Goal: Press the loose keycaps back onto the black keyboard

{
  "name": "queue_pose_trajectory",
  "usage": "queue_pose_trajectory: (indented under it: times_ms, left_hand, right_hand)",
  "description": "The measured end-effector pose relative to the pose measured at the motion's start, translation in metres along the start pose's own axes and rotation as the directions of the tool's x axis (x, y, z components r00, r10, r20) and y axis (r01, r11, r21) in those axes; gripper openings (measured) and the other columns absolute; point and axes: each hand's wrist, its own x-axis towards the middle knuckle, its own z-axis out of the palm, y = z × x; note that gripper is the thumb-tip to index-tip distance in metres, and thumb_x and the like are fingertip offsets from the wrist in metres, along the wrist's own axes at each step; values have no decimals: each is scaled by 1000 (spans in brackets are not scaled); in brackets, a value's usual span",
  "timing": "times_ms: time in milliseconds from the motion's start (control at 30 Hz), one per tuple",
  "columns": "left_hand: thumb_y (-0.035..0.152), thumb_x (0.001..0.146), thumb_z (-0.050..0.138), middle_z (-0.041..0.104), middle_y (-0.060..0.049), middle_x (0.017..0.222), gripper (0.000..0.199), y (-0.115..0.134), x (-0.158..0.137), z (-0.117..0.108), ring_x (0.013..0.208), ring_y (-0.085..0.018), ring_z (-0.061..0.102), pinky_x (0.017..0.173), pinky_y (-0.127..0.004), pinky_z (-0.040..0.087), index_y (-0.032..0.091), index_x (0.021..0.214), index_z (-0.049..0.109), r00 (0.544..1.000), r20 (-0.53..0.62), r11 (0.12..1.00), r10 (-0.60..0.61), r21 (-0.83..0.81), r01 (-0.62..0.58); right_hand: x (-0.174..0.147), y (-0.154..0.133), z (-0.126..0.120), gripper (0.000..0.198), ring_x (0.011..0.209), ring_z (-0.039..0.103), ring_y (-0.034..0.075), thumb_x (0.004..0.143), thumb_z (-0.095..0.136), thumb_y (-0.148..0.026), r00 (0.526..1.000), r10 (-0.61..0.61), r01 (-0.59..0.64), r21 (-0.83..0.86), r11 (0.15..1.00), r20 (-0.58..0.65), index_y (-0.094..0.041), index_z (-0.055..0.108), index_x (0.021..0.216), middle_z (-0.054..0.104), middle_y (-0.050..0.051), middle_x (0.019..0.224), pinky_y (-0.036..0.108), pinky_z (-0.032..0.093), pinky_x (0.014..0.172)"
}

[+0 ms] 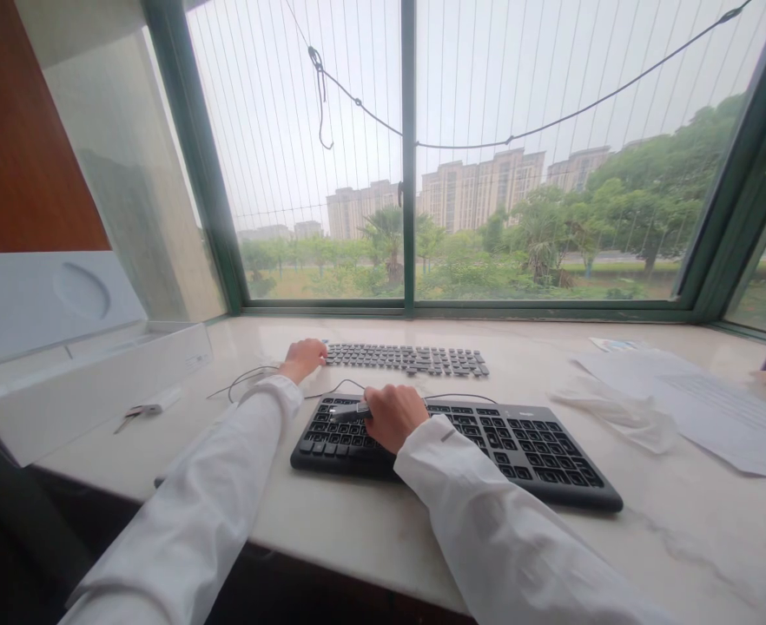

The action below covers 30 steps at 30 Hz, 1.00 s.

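The black keyboard (539, 434) lies on the sill counter with most of its key sockets bare. Some keycaps (324, 448) still sit at its lower left corner. My right hand (392, 417) is closed over the keyboard's left half, gripping a short dark tool (350, 412) that points left; its exact kind is unclear. Behind the keyboard, loose keycaps (415, 358) lie laid out in rows. At the left end of those rows is my left hand (305, 358), fingertips drawn together at the keycaps. Whatever is between them is too small to make out.
An open white box (96, 391) stands at the left, with a key and a white tag (152, 406) beside it. A thin cable (246, 376) curls behind my left wrist. Crumpled tissue (624, 412) and printed sheets (702, 399) lie at the right. A window frame (409, 174) rises behind.
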Motion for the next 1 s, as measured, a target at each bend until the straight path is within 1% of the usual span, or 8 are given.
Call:
queue_pose_trajectory:
  times_ms: [267,367,500,600,733,833,933,1000]
  left_hand:
    - [34,78,61,69,-2,103,16,3,-1,-9,94,-19,61,83,-28,44,27,88,71,1000,17,1000,4,14,-4]
    - [33,79,61,69,-4,102,15,6,-2,-11,93,-20,62,83,-29,44,27,87,72,1000,29,1000,-2,15,1]
    - [33,77,63,69,-3,102,14,11,-4,-17,93,-19,62,83,-27,44,27,88,72,999,41,1000,-2,12,1]
    - [33,75,67,69,-2,103,16,13,-6,-25,94,-18,62,84,-27,44,28,90,71,999,52,1000,-16,7,16]
    - [34,71,72,69,-4,103,21,18,-10,-44,95,-20,62,86,-29,44,27,90,72,996,64,998,-65,-15,66]
    - [36,71,71,69,-3,105,22,27,-16,-67,98,-21,61,87,-29,44,28,92,72,994,55,993,-98,-54,101]
    - [40,74,67,69,0,106,24,42,-32,-93,99,-19,60,85,-28,44,30,97,70,993,25,988,-112,-101,114]
    - [42,77,64,69,1,106,26,53,-51,-111,98,-19,60,85,-27,44,31,100,69,993,-12,984,-117,-139,114]
  right_hand:
    - [-1,0,-1,18,74,66,24,77,52,-20,1000,11,-11,8,1000,16,-16,66,88,68,11,79,31,45,62]
    - [-1,1,-3,18,74,67,25,77,53,-21,1000,15,-15,12,1000,7,-16,66,89,68,11,79,31,45,61]
    - [-1,1,-4,18,77,67,25,78,55,-24,1000,17,-18,11,1000,24,-16,66,90,68,12,81,31,45,61]
    - [-1,2,-4,18,75,67,25,82,52,-26,1000,22,-22,9,1000,5,-17,65,90,68,11,80,31,44,61]
    - [1,6,-5,27,70,67,24,92,38,-30,996,69,-68,25,997,-58,-18,63,94,68,10,77,31,44,61]
    - [3,12,-7,30,71,66,24,94,36,-35,992,103,-100,40,994,-70,-19,62,96,68,9,77,30,43,63]
    - [4,17,-10,31,72,66,24,94,37,-37,988,132,-129,41,991,-76,-19,62,96,69,9,78,30,42,63]
    - [4,20,-12,33,71,66,23,95,35,-39,985,148,-144,50,988,-85,-19,62,96,69,10,79,30,41,63]
